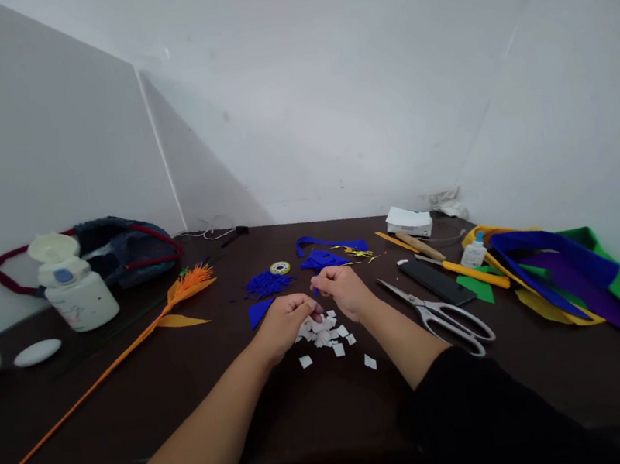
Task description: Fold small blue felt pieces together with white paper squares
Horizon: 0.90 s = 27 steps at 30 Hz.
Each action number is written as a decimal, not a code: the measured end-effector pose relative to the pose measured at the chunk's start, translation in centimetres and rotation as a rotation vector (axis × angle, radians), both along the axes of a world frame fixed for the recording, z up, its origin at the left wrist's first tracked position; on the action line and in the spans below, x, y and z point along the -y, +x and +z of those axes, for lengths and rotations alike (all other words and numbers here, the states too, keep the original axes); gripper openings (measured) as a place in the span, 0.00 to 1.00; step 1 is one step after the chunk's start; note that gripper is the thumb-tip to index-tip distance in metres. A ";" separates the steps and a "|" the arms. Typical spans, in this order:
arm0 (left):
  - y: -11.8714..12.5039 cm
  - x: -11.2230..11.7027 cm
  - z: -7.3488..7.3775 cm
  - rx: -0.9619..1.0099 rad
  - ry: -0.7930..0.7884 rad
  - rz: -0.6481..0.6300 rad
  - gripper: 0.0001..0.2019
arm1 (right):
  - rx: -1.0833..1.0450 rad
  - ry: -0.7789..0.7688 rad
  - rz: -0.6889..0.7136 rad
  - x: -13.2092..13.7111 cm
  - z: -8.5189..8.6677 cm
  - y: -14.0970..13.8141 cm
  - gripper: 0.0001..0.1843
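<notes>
Over the middle of the table, my left hand (289, 320) and my right hand (343, 289) are close together, fingertips almost meeting. A tiny blue strip (315, 291) shows at the pinched fingertips of my right hand. The thumb and fingers of my left hand are pressed together; what they hold, if anything, is too small to make out. Small white paper squares (339, 350) lie in a loose heap just below both hands. Beside my left hand is a flat blue piece (260, 313), partly covered by it. A pile of fine blue snippets (267, 283) lies farther back.
Large scissors (439, 313) and a black phone-like slab (436, 280) lie right of my right forearm. Beyond are a yellow-handled cutter (473, 273), a glue bottle (473, 251) and coloured sheets (577, 260). An orange paper flower (192, 283) and a white bottle (81, 295) occupy the left.
</notes>
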<state>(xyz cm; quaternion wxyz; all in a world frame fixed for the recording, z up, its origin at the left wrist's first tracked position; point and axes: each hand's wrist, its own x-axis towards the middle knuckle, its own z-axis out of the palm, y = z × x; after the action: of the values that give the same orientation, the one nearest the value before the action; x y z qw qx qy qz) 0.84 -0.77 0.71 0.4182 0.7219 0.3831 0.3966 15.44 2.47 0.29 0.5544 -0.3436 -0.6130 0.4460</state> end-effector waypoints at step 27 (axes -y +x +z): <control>1.1 0.9 -0.2 -0.665 0.624 0.478 0.09 | 0.424 0.265 -0.610 0.9 0.3 -1.6 0.16</control>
<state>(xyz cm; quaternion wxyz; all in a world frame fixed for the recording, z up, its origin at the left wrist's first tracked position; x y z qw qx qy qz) 1.98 -1.69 0.52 -0.0641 0.7916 0.5131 0.3255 13.86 1.56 0.56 0.5619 -0.5199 -0.6360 0.0969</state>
